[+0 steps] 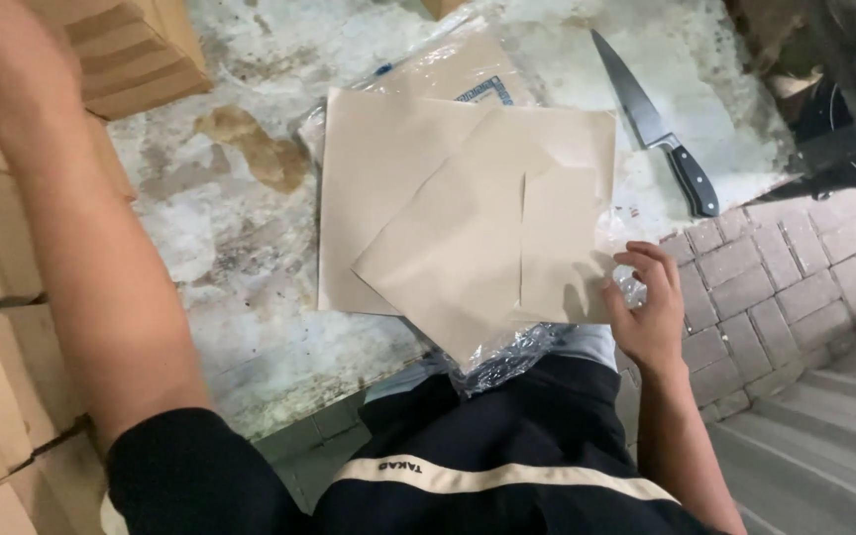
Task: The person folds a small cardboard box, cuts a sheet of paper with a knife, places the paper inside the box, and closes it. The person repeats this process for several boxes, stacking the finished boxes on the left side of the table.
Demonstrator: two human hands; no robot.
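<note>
At the near edge of the tabletop, the right hand rests with its grip half open, fingers curled against the right edge of the top sheet of tan paper; nothing is clamped in it. That sheet lies turned like a diamond, its lower corner reaching over the near edge above crumpled clear plastic wrap that hangs there. A second tan sheet lies squarely beneath it, and a wrapped pack of the same paper shows behind both: two loose sheets and one pack. The left arm stretches up along the left side toward the stacked cardboard boxes; its hand is blurred at the far left corner, so I cannot tell its grip. Bare, stained surface lies open left of the sheets. Farther back, near the right edge, one black-handled knife lies well apart from the hand.
</note>
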